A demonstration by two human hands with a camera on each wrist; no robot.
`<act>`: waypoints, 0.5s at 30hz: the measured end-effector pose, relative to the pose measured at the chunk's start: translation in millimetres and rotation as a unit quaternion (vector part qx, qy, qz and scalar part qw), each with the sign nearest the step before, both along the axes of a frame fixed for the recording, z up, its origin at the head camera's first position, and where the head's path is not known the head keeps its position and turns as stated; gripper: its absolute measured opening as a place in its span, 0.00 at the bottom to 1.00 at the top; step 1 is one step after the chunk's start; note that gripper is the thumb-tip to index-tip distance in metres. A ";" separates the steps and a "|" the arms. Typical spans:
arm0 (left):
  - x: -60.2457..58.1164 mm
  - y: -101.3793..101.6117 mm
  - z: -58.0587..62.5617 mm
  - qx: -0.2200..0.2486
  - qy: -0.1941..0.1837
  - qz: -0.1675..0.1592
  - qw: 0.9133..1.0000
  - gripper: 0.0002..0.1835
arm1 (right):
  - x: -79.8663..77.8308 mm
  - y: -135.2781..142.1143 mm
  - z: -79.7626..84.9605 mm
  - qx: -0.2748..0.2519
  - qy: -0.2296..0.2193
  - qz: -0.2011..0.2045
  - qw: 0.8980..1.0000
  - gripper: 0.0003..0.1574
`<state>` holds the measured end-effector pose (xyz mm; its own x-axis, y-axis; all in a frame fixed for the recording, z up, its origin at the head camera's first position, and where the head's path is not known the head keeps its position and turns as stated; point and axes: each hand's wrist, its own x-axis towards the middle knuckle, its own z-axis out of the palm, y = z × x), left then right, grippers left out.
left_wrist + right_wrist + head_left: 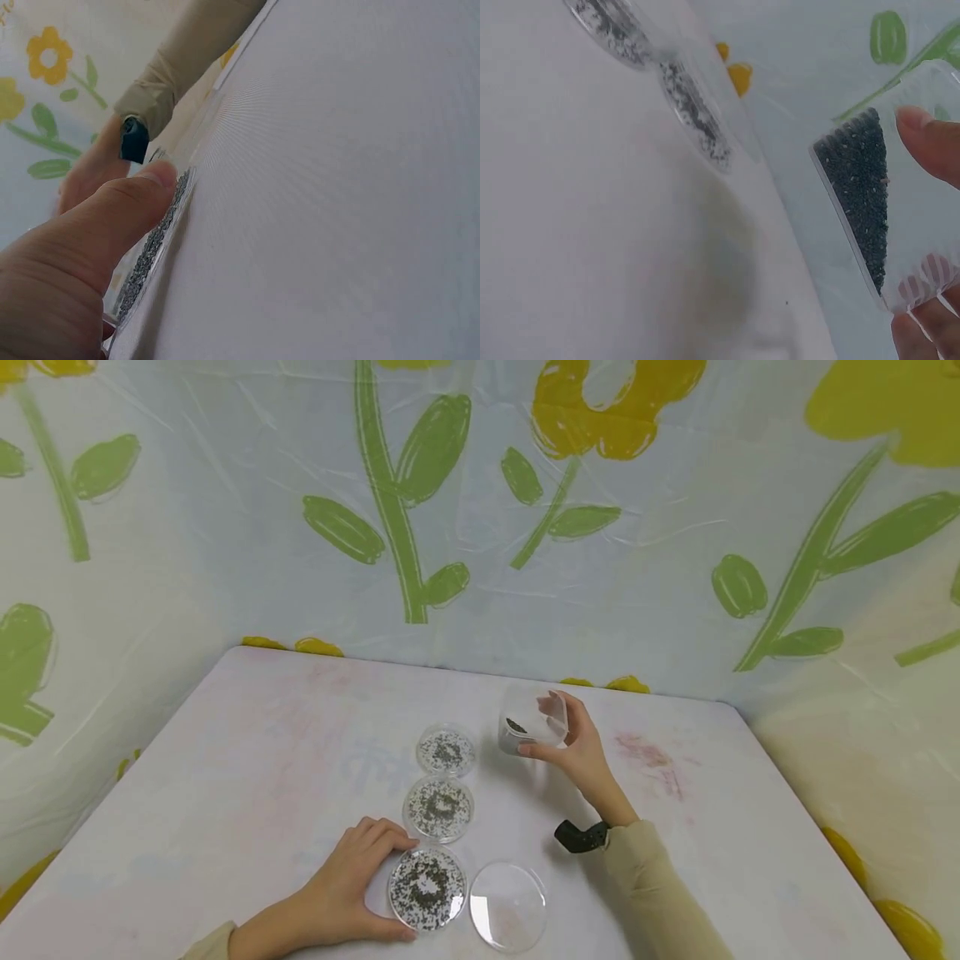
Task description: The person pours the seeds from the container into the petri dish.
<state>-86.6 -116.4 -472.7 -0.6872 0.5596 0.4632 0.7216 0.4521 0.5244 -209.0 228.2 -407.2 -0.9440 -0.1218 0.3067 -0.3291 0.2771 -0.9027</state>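
Note:
Three clear petri dishes with dark, seed-like grains scattered in them stand in a row: a far dish [446, 750], a middle dish [438, 808] and a near dish [427, 888]. My left hand [347, 885] holds the near dish at its rim, thumb on the close side and fingers on the far side. In the left wrist view the thumb [112, 217] lies against the dish edge. Raised above the table, my right hand [573, 756] grips a clear plastic container [534, 718], tilted. Dark grains [855, 191] lie banked along one side inside it.
An empty clear round lid or dish [509, 907] lies right of the near dish. The table [285, 760] has a pale cover with faint stains. Behind it hangs a flower-patterned sheet [262, 527]. A black wrist device [579, 837] sits on the right forearm.

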 end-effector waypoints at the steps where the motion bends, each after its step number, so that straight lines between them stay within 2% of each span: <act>1: 0.0 0.2 -0.2 0.000 0.002 0.000 1.000 0.45 | -3.7 2.9 -2.8 0.000 -0.007 -0.002 1.000 0.58; 4: 0.0 0.4 -1.0 0.000 0.006 0.000 1.000 0.45 | -13.6 10.0 -13.2 0.004 -0.031 -0.007 0.999 0.58; 9: 0.2 0.2 -0.7 0.001 0.006 0.001 1.000 0.45 | -19.4 14.0 -23.8 -0.003 -0.050 -0.007 0.999 0.57; 13: 0.0 -0.3 0.3 0.001 -0.009 0.002 1.000 0.46 | -23.1 16.7 -32.9 -0.008 -0.060 0.001 0.998 0.58; 15: -0.1 -0.2 0.6 0.002 0.000 0.000 1.000 0.46 | -23.7 17.6 -36.3 -0.010 -0.070 0.005 0.998 0.58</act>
<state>-86.6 -116.6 -472.1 -0.6876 0.5575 0.4653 0.7213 0.4510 0.5257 -232.8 245.7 -443.5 -0.9765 -0.1261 0.1748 -0.2023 0.2568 -0.9451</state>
